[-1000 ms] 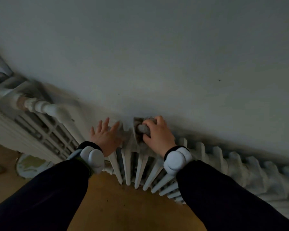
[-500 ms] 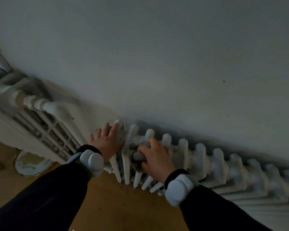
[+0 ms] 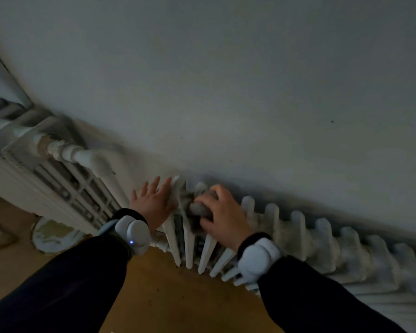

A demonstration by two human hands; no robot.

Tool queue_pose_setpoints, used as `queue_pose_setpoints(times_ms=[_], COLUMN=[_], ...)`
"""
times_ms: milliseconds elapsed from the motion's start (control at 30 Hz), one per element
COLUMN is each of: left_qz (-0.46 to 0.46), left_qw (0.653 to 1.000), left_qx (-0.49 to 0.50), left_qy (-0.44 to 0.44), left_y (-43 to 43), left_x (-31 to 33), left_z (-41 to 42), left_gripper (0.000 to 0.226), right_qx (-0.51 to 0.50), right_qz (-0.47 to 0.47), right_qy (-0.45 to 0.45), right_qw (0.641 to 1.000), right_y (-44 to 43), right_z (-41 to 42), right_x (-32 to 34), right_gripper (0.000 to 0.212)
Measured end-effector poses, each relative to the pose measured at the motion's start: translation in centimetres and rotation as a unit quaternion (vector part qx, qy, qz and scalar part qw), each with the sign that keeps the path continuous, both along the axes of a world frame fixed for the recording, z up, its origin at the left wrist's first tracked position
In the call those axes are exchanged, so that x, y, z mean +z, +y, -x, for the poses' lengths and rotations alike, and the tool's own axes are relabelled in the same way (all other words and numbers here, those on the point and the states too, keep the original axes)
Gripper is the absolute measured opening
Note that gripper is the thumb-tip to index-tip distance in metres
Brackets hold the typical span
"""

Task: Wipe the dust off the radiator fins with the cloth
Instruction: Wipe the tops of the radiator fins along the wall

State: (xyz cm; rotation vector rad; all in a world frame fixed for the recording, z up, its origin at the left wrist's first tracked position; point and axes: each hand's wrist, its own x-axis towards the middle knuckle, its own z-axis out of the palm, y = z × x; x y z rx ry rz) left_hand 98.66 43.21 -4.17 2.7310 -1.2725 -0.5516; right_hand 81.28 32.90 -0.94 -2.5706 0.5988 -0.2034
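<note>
Head view: against radiator (image 3: 346, 251) left end, left hand (image 3: 151, 203) braced flat, fingers spread, unmoved; right hand (image 3: 223, 217) curled round grey cloth (image 3: 198, 209), back up near radiator top after dipping between fins (image 3: 271, 219). Same gap rescrubbed, fins rightward likely undone.

White radiator (image 3: 298, 236), grey cloth (image 3: 198, 209), dark sleeves (image 3: 58, 292), white wristbands (image 3: 132, 233), ochre floor (image 3: 166, 296), pale grey wall (image 3: 226, 80).

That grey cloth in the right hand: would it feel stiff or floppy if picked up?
Probably floppy: the cloth is bunched into a wad, the right hand curling its fingers round it. Likely light too, since one hand alone presses it against the radiator fins. The picture is too dim to judge whether it is slippery.
</note>
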Motion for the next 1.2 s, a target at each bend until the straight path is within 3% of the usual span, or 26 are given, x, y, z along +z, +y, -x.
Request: queue_pose_setpoints(times_ms=[200, 333, 833, 1200], left_qz=[-0.012, -0.046, -0.042, -0.054], left_qw=[0.999, 0.998, 0.997, 0.998], left_qx=[0.029, 0.036, 0.056, 0.027], left_qy=[-0.007, -0.011, 0.025, 0.029], left_y=[-0.5, -0.3, 1.2, 2.3], left_x=[0.8, 0.4, -1.2, -0.9], left_z=[-1.6, -1.2, -1.0, -1.7], left_gripper=[0.060, 0.060, 0.060, 0.055], right_qx=[-0.063, -0.079, 0.020, 0.121], right_qz=[0.035, 0.026, 0.077, 0.017], right_qy=[0.022, 0.090, 0.123, 0.114], right_qw=[0.997, 0.992, 0.989, 0.986], right_y=[-3.2, -3.6, -0.9, 1.9], right_z=[-4.4, -5.7, -4.1, -1.5], right_x=[0.7, -0.6, -1.5, -1.0], right_gripper=[0.044, 0.042, 0.031, 0.031])
